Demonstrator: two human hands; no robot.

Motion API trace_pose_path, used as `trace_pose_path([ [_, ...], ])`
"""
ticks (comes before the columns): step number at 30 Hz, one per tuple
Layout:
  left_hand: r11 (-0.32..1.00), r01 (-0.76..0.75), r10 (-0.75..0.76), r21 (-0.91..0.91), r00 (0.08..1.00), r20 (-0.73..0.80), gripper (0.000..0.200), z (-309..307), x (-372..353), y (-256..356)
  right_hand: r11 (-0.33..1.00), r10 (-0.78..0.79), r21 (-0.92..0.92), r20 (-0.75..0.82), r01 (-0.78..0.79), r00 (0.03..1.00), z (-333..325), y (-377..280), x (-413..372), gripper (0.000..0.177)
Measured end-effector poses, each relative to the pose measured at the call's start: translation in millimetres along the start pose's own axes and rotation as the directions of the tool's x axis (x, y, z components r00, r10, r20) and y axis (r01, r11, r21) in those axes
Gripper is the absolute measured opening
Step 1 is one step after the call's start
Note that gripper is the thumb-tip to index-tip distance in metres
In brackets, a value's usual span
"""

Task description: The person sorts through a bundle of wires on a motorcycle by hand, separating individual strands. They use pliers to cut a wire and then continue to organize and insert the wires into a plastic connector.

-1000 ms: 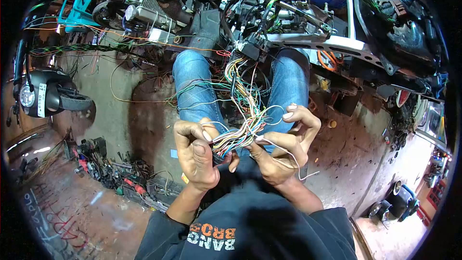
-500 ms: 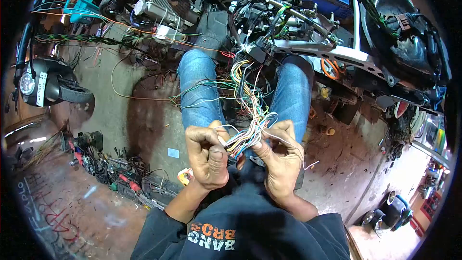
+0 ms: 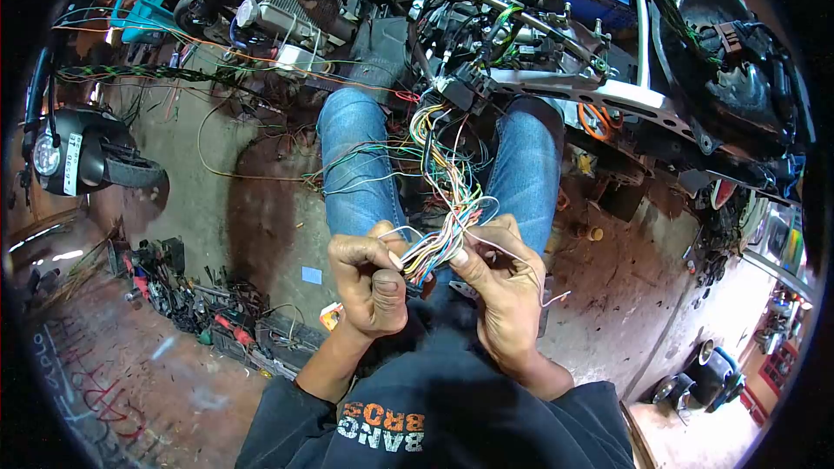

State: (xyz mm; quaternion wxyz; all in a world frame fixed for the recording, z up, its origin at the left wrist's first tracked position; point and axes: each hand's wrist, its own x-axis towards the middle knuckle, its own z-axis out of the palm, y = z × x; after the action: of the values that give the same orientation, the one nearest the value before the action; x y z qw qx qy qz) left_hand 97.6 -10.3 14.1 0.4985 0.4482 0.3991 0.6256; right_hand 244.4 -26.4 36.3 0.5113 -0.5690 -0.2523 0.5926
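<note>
A thick bundle of multicoloured wires runs down between the knees from a black connector block. My left hand is closed around the bundle's lower left end, its fingers curled. On the other side my right hand pinches the wires between thumb and fingers, and a pale wire passes across its fingers to a loose end at the right. The lower tips of the bundle are partly hidden by the hands. Thin green and blue wires lie over the left thigh of the jeans.
A silver motorcycle frame with mechanical parts stands ahead and to the right. A radiator is at the upper left, near a teal plastic chair. A headlight stands far left. Parts and tools lie on the lower-left floor.
Both hands and the lower part of the wire bundle have shifted slightly to the left. My right hand has moved a little along the wires, closer to my left hand.
</note>
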Motion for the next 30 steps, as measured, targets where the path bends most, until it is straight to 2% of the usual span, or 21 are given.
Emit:
trace_pose_path([
  [2,0.978,-0.092,0.074,0.186,0.992,0.099,0.044,-9.9,-0.1,-4.7,1.000,-0.013,-0.004,-0.002,0.013,1.000,-0.1,-0.1,1.8,0.024],
  [5,0.958,-0.142,0.092,0.248,0.975,0.203,0.042,-21.1,-2.9,-10.6,0.990,-0.068,-0.120,0.012,0.069,0.998,-2.9,-3.5,4.5,0.024],
  [8,0.942,-0.190,0.107,0.278,0.952,0.287,0.039,-25.6,-1.4,-10.6,0.984,-0.095,-0.149,0.024,0.098,0.995,-2.1,-7.3,5.4,0.023],
  [11,0.942,-0.184,0.092,0.280,0.946,0.312,0.038,-25.9,0.7,-8.4,0.973,-0.118,-0.197,0.032,0.122,0.993,-1.6,-7.5,7.6,0.024],
  [14,0.967,-0.104,0.031,0.233,0.954,0.299,0.038,-25.8,-3.0,-6.2,0.979,-0.083,-0.182,0.041,0.089,0.996,-2.7,-5.9,9.2,0.023],
  [17,0.972,0.097,-0.143,0.213,0.967,0.213,0.041,-18.5,-5.2,5.7,0.995,0.021,-0.101,0.038,-0.017,0.999,-3.3,-6.9,7.2,0.022],
  [18,0.956,0.110,-0.167,0.273,0.967,0.194,0.049,-19.6,-7.1,6.0,0.998,0.043,-0.050,0.042,-0.041,0.998,-1.2,-10.8,4.5,0.026],
  [21,0.936,0.161,-0.237,0.313,0.946,0.222,0.051,-25.5,1.2,12.2,0.998,-0.045,-0.033,0.089,0.048,0.995,-2.4,-4.4,2.2,0.038],
  [23,0.933,0.167,-0.248,0.318,0.940,0.234,0.054,-25.1,2.7,12.2,0.993,0.026,-0.117,0.104,-0.014,0.994,-2.0,-5.9,-1.4,0.045],
  [25,0.922,0.145,-0.253,0.359,0.927,0.277,0.053,-25.1,5.6,14.9,0.990,0.005,-0.142,0.128,0.013,0.992,-6.7,2.5,1.7,0.044],
  [27,0.922,0.193,-0.285,0.334,0.926,0.249,0.055,-26.6,1.8,13.0,0.993,0.115,-0.050,0.096,-0.110,0.989,-4.2,-2.7,4.0,0.044],
  [30,0.905,0.199,-0.281,0.377,0.944,0.176,0.052,-21.1,-1.5,14.1,0.991,0.072,-0.117,0.102,-0.060,0.992,-5.8,2.9,6.8,0.035],
])
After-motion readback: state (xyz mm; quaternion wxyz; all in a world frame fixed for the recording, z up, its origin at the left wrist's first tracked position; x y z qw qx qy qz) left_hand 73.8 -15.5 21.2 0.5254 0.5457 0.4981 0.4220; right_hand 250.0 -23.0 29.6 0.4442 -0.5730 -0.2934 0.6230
